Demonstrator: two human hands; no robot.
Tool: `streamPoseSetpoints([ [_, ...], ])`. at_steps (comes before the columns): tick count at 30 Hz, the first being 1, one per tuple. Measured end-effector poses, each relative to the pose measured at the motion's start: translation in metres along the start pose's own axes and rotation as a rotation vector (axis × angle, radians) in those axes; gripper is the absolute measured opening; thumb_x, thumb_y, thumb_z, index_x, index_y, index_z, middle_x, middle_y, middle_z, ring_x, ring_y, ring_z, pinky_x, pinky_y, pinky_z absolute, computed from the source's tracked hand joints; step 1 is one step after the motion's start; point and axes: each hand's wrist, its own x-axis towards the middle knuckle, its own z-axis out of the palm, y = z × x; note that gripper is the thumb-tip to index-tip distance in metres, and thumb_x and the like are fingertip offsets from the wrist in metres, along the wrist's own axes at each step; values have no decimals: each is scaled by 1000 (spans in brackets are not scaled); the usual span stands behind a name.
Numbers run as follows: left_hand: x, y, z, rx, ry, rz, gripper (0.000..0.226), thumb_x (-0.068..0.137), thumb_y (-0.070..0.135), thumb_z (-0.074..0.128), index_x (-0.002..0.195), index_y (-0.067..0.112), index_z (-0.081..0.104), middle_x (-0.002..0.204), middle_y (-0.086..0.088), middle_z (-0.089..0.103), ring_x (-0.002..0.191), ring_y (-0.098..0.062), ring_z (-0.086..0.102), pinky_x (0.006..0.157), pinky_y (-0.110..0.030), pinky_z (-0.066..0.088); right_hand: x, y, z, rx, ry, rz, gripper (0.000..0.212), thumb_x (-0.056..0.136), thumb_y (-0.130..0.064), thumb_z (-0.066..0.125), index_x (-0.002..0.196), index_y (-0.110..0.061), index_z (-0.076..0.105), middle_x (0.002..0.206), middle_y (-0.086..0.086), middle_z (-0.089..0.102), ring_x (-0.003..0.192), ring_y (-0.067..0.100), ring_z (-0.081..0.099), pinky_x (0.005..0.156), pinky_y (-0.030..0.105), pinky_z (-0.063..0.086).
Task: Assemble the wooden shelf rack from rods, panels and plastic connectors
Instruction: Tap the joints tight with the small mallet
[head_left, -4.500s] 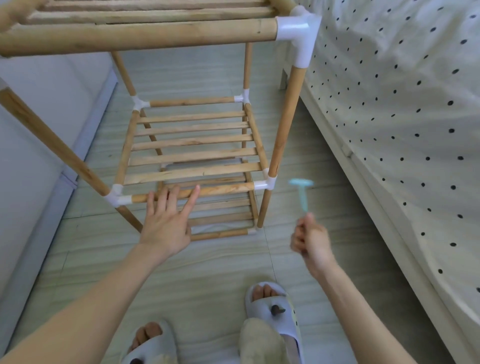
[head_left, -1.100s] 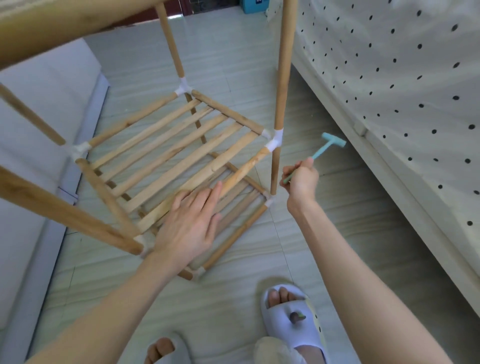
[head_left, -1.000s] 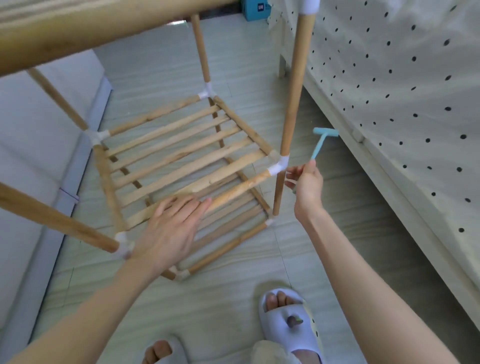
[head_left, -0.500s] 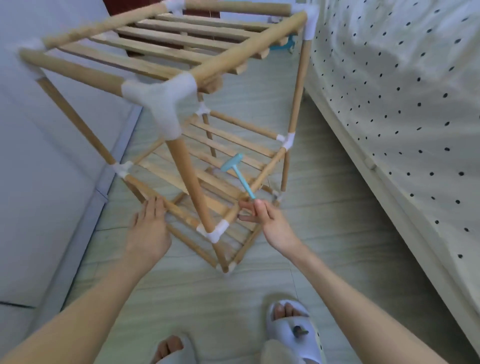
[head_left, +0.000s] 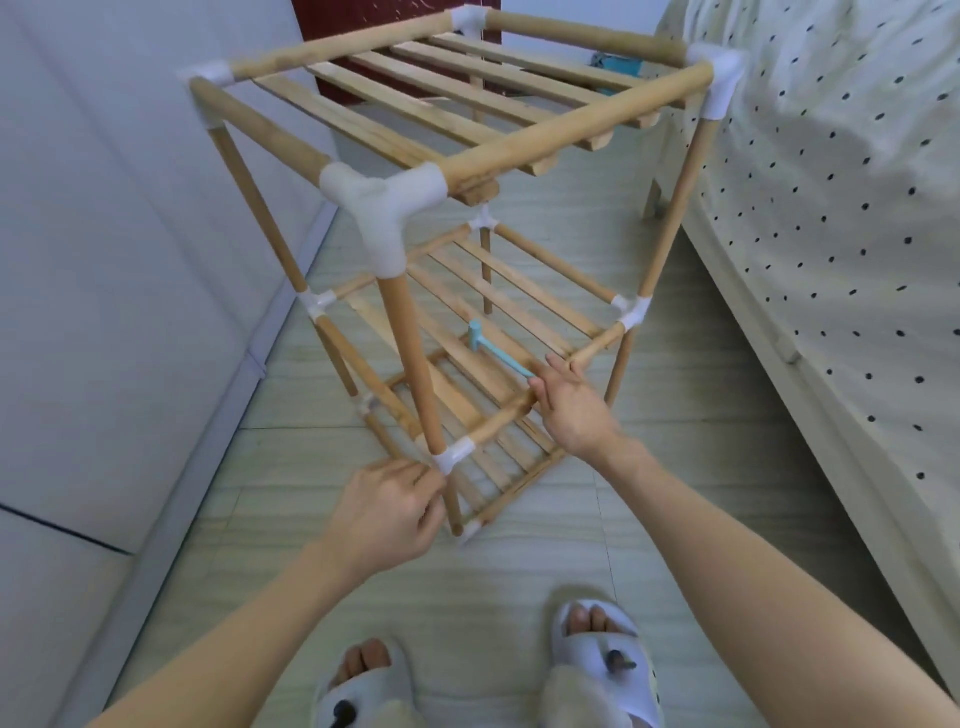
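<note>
1. Plainly, in the head view the wooden shelf rack (head_left: 467, 218) stands upright on the floor (head_left: 675, 467), all three slatted tiers in place and a white connector at every corner, filling the frame from 12 o'clock down to the centre.
2. The left hand (head_left: 387, 512), at about 7 o'clock from the centre, curls its grip round the near post just under the middle-tier connector (head_left: 453, 457).
3. The right hand (head_left: 574, 410), at 4 o'clock from the centre, pinches the handle of a small blue mallet (head_left: 496, 351) while its fingers rest against the middle tier's near rail; the mallet head points toward 10 o'clock over the slats.
4. A bed (head_left: 831, 234) with a dotted cover lies at 3 o'clock, a pale wall at 9 o'clock.
5. The build looks nearly done; the step in hand seems to be seating joints. Next would call for steadying the post and tapping that near connector squarely, without splitting the rail.
</note>
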Motion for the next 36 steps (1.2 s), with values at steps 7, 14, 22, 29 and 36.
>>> streamPoseSetpoints([
  [7,4,15,-6,22,-38,26,42,74,4,52,113,-4,65,122,-14,63,118,-29,56,81,-37,57,-6,-14,-3,-112,63,-20,40,103,-26,24,112,-6,57,117,13,59,118,27,45,103,34,23],
  [14,-15,-5,8,129,-149,-208,75,56,7,78,127,0,56,135,-12,53,129,-33,44,93,-38,49,-32,-24,6,369,100,42,42,102,-30,28,108,-6,63,99,8,65,100,25,58,90,37,43],
  [22,18,-14,47,53,-387,-376,83,92,30,41,145,31,-22,155,8,-25,144,-22,-17,106,-64,-11,-118,40,20,348,300,234,28,101,-22,32,76,-22,46,53,-9,43,56,19,44,58,30,32],
  [29,24,-14,53,68,-387,-426,92,86,31,49,144,35,-23,156,9,-22,144,-22,-16,104,-66,-12,-154,84,4,361,504,428,37,100,-17,34,65,-20,42,53,-3,39,53,18,37,61,34,32],
  [36,23,-12,57,126,-363,-435,92,87,35,48,143,34,-25,156,8,-22,144,-23,-14,105,-67,-9,-114,70,-18,1151,858,702,38,103,-31,25,67,-20,29,43,-8,28,29,3,25,33,12,20],
])
